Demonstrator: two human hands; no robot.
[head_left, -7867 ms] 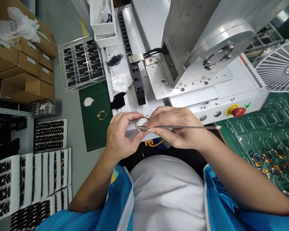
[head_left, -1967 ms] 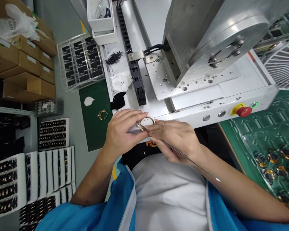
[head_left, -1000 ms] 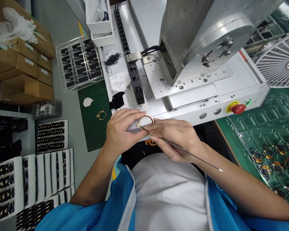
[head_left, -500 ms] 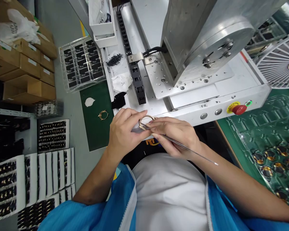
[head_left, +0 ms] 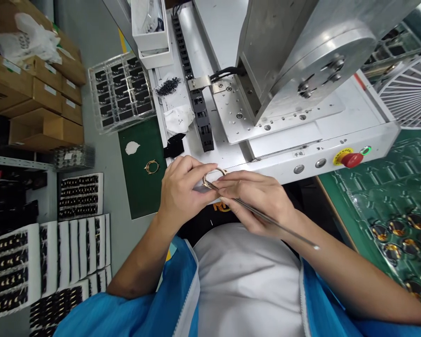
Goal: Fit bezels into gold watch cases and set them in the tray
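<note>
Between my two hands is a gold-coloured watch case (head_left: 206, 180), a thin open ring seen from above. My left hand (head_left: 182, 192) pinches its left side between thumb and fingers. In my right hand (head_left: 257, 196) lies slim metal tweezers (head_left: 277, 225), held like a pen. Their working end rests at the lower rim of the ring, and the far end points down to the right over my forearm. Exactly what the tip touches is too small to make out. A second gold ring-shaped case (head_left: 151, 166) lies on the green mat (head_left: 140, 196) at the left.
Ahead stands a white machine base with a metal bracket (head_left: 273, 61) and a red stop button (head_left: 352, 159). Black bits (head_left: 167, 87) and a white cloth (head_left: 178, 119) lie on it. Right, a clear tray (head_left: 368, 206) holds round parts; left are boxes (head_left: 45, 126) and foam trays (head_left: 33, 262).
The tweezers have turned slightly in my right hand and their far end looks a little thicker. Both hands stay on the watch case; the whole view has shifted slightly.
</note>
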